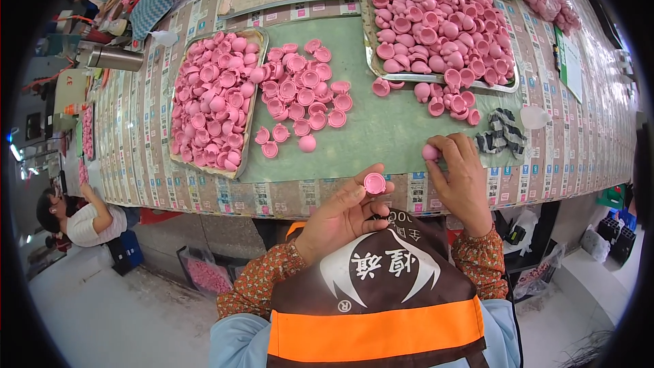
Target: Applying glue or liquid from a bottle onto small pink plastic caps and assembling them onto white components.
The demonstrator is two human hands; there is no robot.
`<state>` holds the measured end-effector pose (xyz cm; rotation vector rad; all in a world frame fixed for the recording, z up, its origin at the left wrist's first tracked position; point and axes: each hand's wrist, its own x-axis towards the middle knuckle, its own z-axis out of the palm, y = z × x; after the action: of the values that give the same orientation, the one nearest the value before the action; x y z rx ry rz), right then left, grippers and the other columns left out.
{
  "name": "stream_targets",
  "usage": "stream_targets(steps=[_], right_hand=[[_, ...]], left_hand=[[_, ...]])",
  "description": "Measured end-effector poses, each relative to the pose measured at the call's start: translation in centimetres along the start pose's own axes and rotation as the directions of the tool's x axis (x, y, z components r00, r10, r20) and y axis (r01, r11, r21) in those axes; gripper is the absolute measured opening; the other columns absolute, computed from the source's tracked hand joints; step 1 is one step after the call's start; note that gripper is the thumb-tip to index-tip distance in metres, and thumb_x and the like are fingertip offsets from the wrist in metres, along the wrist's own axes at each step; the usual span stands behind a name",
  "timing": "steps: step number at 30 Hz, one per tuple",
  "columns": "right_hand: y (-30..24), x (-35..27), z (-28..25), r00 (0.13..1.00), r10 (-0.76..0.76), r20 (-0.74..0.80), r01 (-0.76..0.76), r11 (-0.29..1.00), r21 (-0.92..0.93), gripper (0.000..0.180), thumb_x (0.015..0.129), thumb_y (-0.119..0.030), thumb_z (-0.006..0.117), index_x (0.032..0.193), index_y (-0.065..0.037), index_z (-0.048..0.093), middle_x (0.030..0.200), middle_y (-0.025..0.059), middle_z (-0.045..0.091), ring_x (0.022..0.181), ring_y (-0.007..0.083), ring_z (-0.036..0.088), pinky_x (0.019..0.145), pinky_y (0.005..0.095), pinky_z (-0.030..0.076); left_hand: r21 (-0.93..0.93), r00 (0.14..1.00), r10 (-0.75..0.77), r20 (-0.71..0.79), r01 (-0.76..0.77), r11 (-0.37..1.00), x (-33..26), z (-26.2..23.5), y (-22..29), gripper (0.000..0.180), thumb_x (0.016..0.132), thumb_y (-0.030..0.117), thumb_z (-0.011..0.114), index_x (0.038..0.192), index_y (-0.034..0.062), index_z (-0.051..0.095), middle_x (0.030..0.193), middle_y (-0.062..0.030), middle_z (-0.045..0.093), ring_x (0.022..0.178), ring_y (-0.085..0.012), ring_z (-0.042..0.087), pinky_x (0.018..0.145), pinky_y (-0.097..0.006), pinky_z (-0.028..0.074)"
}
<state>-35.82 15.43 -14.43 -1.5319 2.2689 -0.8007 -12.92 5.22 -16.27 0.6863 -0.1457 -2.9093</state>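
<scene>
The left hand (340,215) pinches a small round pink rubber cap (375,182) in its fingers above the bench (381,129) edge, hollow upward, while the right hand (463,174), just beside, grips another pink cap (430,152).

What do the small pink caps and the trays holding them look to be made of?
Small pink round caps: probably soft rubber or silicone; matte, evenly coloured, moulded dome shape. The left hand pinches one, the right hand another. Shallow grey trays: likely sheet metal; thin, dull silvery rims.
</scene>
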Motion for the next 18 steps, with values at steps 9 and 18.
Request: stream_targets(steps=[9, 18], right_hand=[[0.34, -0.11, 0.44, 1.000, 0.010, -0.024, -0.010, 1.000, 0.011, 0.026, 0.080, -0.005, 0.069, 0.104, -0.004, 0.059, 0.095, 0.0117, 0.055, 0.091, 0.0322, 0.055, 0.078, 0.0413, 0.045], [-0.49, -0.73, 0.54, 0.990, 0.139, -0.031, -0.129, 0.970, 0.207, 0.026, 0.080, -0.005, 0.071, 0.104, -0.004, 0.059, 0.089, 0.0043, 0.055, 0.080, 0.0164, 0.053, 0.072, 0.0293, 0.044]], left_hand=[[-0.097, 0.998, -0.050, 0.040, 0.054, 0.994, 0.11, -0.58, -0.37, 0.050, 0.104, 0.024, 0.046, 0.150, 0.0093, 0.032, 0.134, -0.0116, 0.055, 0.107, -0.0220, 0.062, 0.092, -0.039, 0.057], [-0.068, 0.999, -0.040, 0.011, 0.040, 0.997, 0.23, -0.61, -0.45, 0.048, 0.104, 0.022, 0.047, 0.149, 0.0100, 0.034, 0.135, -0.0126, 0.054, 0.109, -0.0228, 0.062, 0.093, -0.040, 0.057]])
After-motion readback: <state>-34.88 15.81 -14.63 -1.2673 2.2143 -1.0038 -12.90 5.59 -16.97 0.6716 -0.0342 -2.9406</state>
